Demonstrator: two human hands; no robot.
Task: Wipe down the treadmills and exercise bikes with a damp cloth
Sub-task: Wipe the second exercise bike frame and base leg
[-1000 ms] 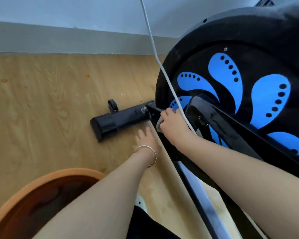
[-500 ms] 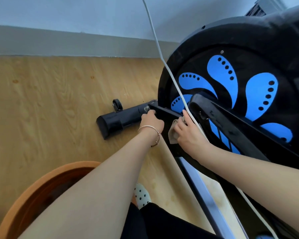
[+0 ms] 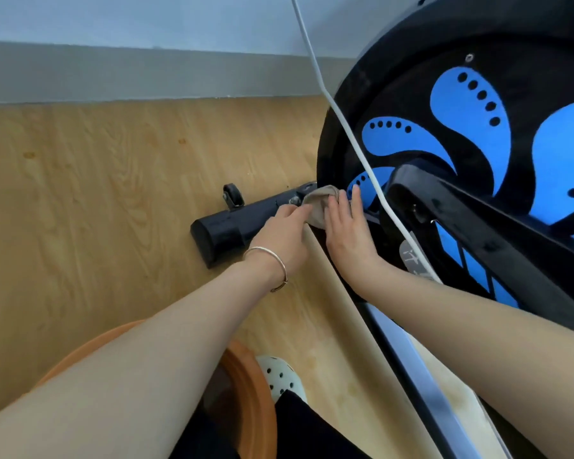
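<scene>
Nearest, below the arms, stands an orange basin with a smooth round rim, and beside it a white shoe with holes.

Further out, the two hands meet at the base of the bike. The cloth, beige and crumpled, lies between them, on the joint where the bar meets the frame. The right hand lays straight fingers flat against it. The left hand reaches its fingers to the cloth's edge; I cannot tell if they pinch it.

To do this step well, I think the cloth should be folded to a firm pad, pushed into the corner around the bolt, then drawn along the bar to its cap, keeping clear of the cable.

The bar is matte black with a rounded cap, and a small caster stands behind it. The bike's housing is a big black disc, hard and a little glossy, with blue petal shapes dotted with holes. The floor has a pale wood pattern.
</scene>
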